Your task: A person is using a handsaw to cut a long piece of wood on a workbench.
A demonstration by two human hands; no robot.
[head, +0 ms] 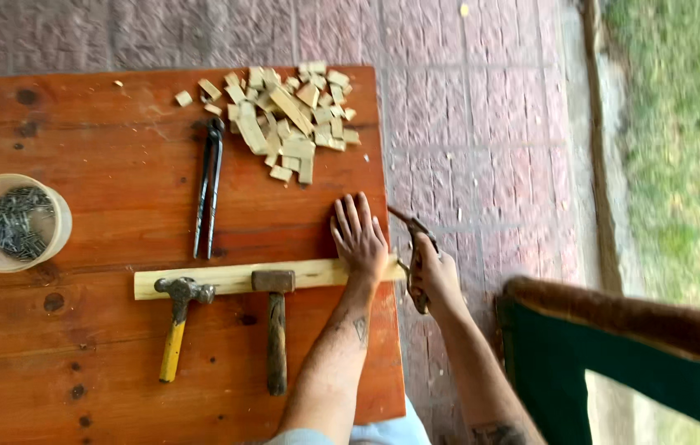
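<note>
The wooden strip [234,278] lies flat across the near half of the table [78,115], running left to right, with its right end reaching just past the table's right edge. My left hand [359,236] presses down on that end, fingers spread and pointing away from me. My right hand [432,272] is off the table edge, wrapped tight around the saw [413,247] — only the handle and a little of the blade show, so I cannot tell exactly where the teeth sit against the wood.

Nearest me, two hammers lie with their heads on or against the strip: a yellow-handled claw hammer [175,330] to the left and a dark-handled hammer [274,330] closer to my arm. I judge that vibration in the strip could set them shifting.

My bigger worry is my left fingers, which are close beside the blade — a slip or a jump of the saw could catch them. The overhanging end is short, so the strip could also twist under my palm.

Farther off lie the black pincers [208,185], a clear tub of nails [12,222] at the left edge, and a heap of small wood offcuts [288,119] at the far side.
</note>
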